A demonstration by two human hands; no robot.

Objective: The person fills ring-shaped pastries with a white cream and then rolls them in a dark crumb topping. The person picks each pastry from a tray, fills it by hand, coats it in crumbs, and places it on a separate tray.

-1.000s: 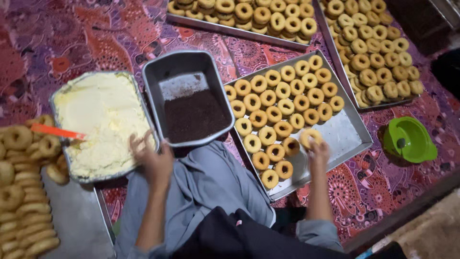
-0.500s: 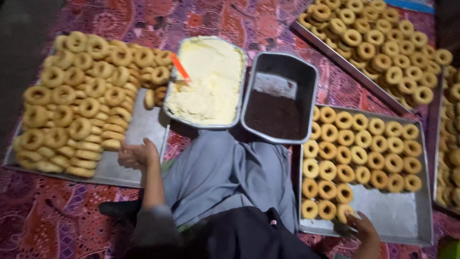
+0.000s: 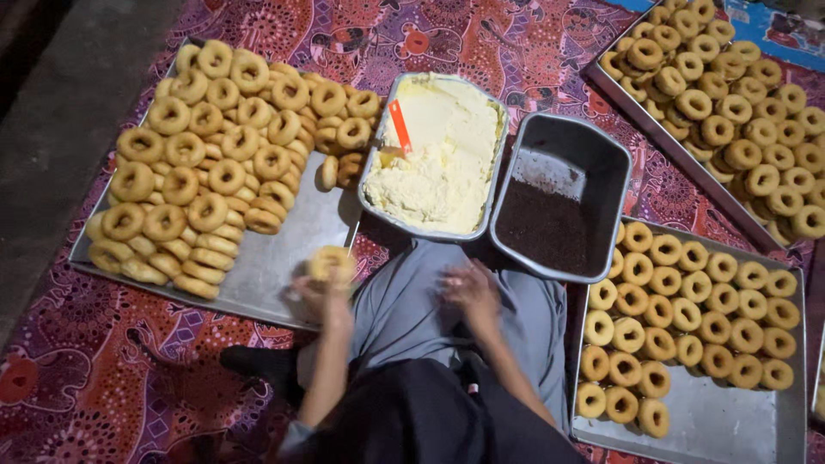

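Observation:
My left hand holds a golden ring doughnut just above the near edge of the left metal tray, which carries a big pile of doughnuts. My right hand hovers empty over my grey-clad lap, below the two tubs. Ahead stand a tub of pale cream with an orange spatula stuck in it and a dark tub of brown sprinkles.
A second tray with rows of doughnuts lies at my right, a third tray of doughnuts at the far right. A patterned red cloth covers the floor. Bare grey floor lies to the left.
The view swung left. My left hand picked a doughnut off the left tray. My right hand came back from the right tray to my lap.

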